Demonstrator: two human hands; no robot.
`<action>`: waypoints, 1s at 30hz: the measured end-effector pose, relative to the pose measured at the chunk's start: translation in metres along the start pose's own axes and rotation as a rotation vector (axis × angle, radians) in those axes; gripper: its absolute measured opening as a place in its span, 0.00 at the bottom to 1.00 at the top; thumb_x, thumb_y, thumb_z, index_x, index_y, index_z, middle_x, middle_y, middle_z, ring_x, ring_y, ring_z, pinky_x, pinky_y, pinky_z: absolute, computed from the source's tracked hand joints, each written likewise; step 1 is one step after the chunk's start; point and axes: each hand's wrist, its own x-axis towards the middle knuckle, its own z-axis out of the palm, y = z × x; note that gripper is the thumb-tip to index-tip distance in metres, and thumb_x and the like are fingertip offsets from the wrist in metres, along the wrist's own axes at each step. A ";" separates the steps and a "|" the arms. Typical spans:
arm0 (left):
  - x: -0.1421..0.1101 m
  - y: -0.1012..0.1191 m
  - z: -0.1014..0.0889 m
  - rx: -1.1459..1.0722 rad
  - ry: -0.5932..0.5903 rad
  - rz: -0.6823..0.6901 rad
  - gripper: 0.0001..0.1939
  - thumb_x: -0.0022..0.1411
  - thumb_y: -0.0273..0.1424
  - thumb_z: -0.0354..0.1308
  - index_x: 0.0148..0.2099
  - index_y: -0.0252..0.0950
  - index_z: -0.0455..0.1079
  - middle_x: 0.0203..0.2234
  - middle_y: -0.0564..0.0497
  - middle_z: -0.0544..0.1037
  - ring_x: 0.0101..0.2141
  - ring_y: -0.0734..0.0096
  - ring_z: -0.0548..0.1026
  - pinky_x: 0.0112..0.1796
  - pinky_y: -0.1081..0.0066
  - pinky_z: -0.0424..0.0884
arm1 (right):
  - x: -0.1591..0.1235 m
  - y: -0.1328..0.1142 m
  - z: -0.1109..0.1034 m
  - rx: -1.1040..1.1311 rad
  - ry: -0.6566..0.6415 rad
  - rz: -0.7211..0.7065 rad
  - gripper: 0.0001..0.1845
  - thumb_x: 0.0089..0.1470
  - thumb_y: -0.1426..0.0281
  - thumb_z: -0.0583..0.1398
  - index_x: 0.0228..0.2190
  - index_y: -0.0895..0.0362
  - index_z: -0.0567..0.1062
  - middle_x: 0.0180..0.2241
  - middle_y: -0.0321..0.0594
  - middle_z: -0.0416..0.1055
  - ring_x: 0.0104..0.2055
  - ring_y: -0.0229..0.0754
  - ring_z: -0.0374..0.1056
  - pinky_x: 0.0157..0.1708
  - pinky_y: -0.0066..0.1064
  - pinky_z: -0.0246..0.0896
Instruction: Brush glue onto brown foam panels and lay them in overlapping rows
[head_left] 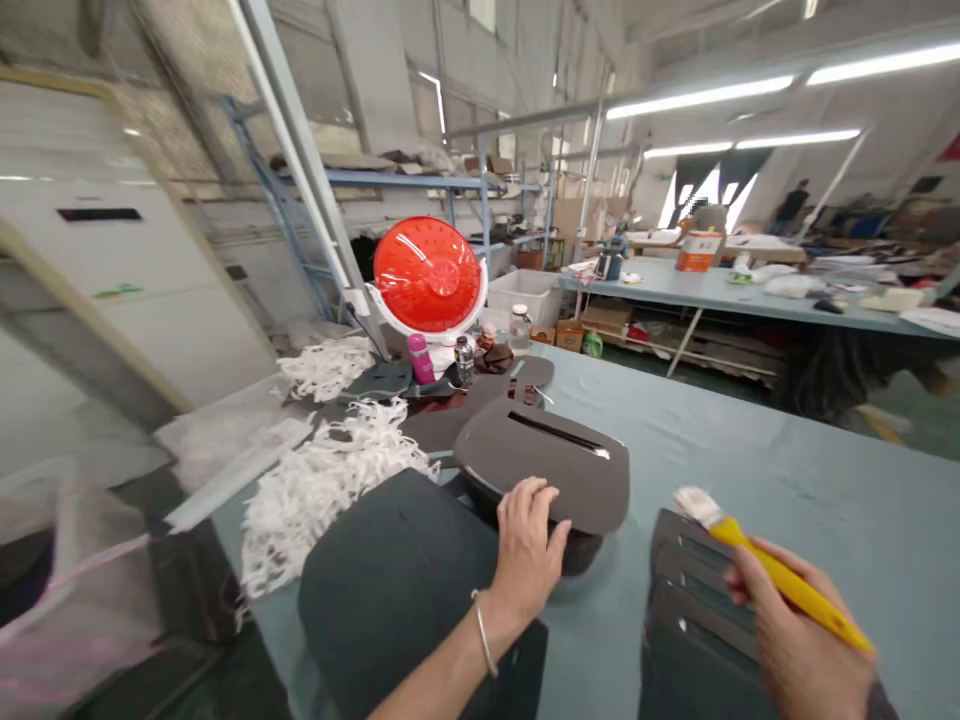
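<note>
My left hand (pixel 531 545) rests on the near edge of a dark grey rounded panel (pixel 551 465) with a narrow slit near its far side. Its fingers lie on the top, slightly apart, with the thumb by the edge. In my right hand (pixel 799 620) is a paintbrush (pixel 780 570) with a yellow handle, its pale bristles pointing to the far left. Below the brush lie several overlapping dark pieces (pixel 694 620) with slits. A large dark green-grey sheet (pixel 390 580) lies under and beside my left forearm.
White shredded strips (pixel 322 490) are heaped at the left of the blue-green table (pixel 825 460). Behind the panel stand a pink bottle (pixel 421 360), a glass jar (pixel 519 330) and a red round heater or fan (pixel 429 275). Another table (pixel 795 295) stands farther back.
</note>
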 end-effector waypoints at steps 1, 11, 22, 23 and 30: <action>0.007 -0.018 -0.004 0.058 0.010 0.011 0.18 0.62 0.29 0.51 0.55 0.37 0.60 0.53 0.42 0.64 0.57 0.58 0.59 0.55 0.52 0.58 | -0.003 -0.025 0.031 0.083 -0.092 -0.003 0.24 0.46 0.54 0.62 0.40 0.59 0.73 0.24 0.39 0.72 0.24 0.40 0.67 0.24 0.29 0.62; 0.013 -0.096 -0.012 0.154 -0.071 0.064 0.20 0.60 0.29 0.52 0.56 0.39 0.62 0.54 0.47 0.66 0.56 0.59 0.62 0.55 0.55 0.63 | -0.040 -0.103 0.286 0.224 -0.819 -0.160 0.17 0.48 0.56 0.59 0.31 0.57 0.72 0.19 0.33 0.68 0.19 0.37 0.65 0.21 0.27 0.59; 0.022 -0.112 -0.018 0.044 -0.083 0.115 0.21 0.61 0.28 0.51 0.57 0.40 0.62 0.55 0.43 0.65 0.56 0.54 0.62 0.51 0.50 0.65 | 0.044 -0.076 0.301 -0.135 -0.251 -0.057 0.19 0.47 0.57 0.56 0.28 0.60 0.76 0.15 0.38 0.70 0.19 0.41 0.67 0.24 0.29 0.60; 0.022 -0.112 -0.017 0.046 -0.085 0.120 0.21 0.61 0.28 0.51 0.57 0.40 0.62 0.55 0.43 0.65 0.56 0.54 0.62 0.51 0.50 0.64 | 0.052 -0.066 0.279 -0.194 -0.181 -0.031 0.18 0.46 0.58 0.56 0.26 0.60 0.76 0.15 0.39 0.70 0.19 0.41 0.67 0.24 0.29 0.60; 0.024 -0.109 -0.019 0.068 -0.092 0.152 0.19 0.63 0.30 0.50 0.56 0.39 0.64 0.53 0.43 0.67 0.55 0.55 0.62 0.52 0.52 0.62 | 0.059 -0.021 0.137 -0.333 0.127 0.182 0.18 0.43 0.60 0.55 0.18 0.63 0.74 0.15 0.44 0.70 0.19 0.43 0.67 0.22 0.30 0.58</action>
